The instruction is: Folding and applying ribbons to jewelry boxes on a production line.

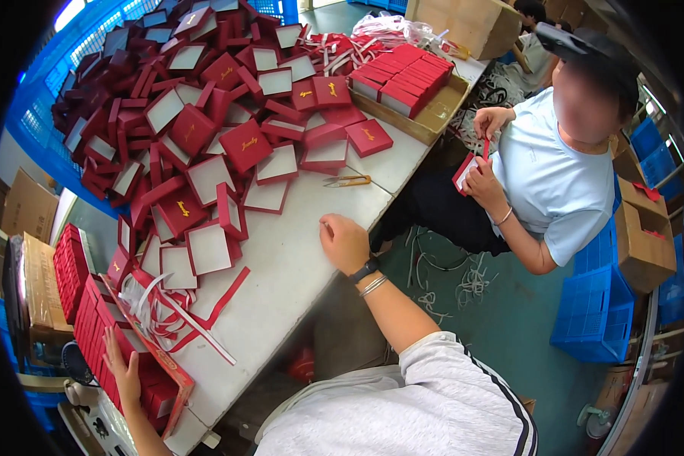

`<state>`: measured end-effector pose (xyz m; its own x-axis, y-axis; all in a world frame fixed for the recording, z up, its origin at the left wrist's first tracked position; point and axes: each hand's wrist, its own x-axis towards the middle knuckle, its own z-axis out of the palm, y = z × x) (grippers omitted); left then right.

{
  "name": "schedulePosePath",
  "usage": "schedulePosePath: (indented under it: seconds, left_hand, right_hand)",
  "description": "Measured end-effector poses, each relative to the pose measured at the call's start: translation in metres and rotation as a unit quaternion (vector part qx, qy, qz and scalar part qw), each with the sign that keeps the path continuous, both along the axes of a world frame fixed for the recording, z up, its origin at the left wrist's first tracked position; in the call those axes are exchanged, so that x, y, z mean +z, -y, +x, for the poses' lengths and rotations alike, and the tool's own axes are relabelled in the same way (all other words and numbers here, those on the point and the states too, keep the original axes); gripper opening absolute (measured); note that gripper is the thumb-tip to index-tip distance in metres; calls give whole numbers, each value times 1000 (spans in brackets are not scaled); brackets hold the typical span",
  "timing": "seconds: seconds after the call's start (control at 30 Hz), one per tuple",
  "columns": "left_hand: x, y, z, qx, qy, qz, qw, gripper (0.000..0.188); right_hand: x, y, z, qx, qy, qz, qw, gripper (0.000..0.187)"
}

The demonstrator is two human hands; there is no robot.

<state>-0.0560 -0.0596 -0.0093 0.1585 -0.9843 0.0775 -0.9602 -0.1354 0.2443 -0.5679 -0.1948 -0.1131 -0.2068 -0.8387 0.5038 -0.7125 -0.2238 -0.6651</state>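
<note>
My left hand (123,368) lies with fingers spread against rows of red gift boxes (99,334) packed in a carton tray (176,380) at the lower left. At the front edge of the white table (281,266), my right hand (346,242) is curled closed, and nothing shows in its fingers. Beyond it lies a pair of yellow-handled thread snips (349,181). A large heap of dark red box lids (209,251), some with pale insides up, covers the table's left and far side. Red and white ribbons (205,327) trail beside the tray.
A co-worker (566,171) at right holds a small red box (467,169) and ribbon. A shallow carton (441,114) of red boxes stands at the table's far end. A blue crate (61,76) backs the heap; more blue crates (593,311) and ribbon scraps (471,281) are on the floor.
</note>
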Motion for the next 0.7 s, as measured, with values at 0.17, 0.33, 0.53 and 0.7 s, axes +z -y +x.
schedulePosePath:
  seconds: [0.17, 0.33, 0.53, 0.7]
  left_hand:
    - [15, -20, 31, 115, 185, -32, 975, 62]
    - [-28, -79, 87, 98, 496, 66, 860, 57]
    - [2, -67, 23, 100, 105, 34, 989, 59]
    - [2, -66, 13, 142, 46, 26, 988, 59]
  right_hand:
    - [0, -3, -6, -21, 14, 2, 1000, 4]
    - [4, 0, -1, -27, 30, -7, 999, 4]
    - [3, -2, -3, -22, 45, -11, 999, 4]
    - [1, -7, -5, -32, 41, -4, 999, 4]
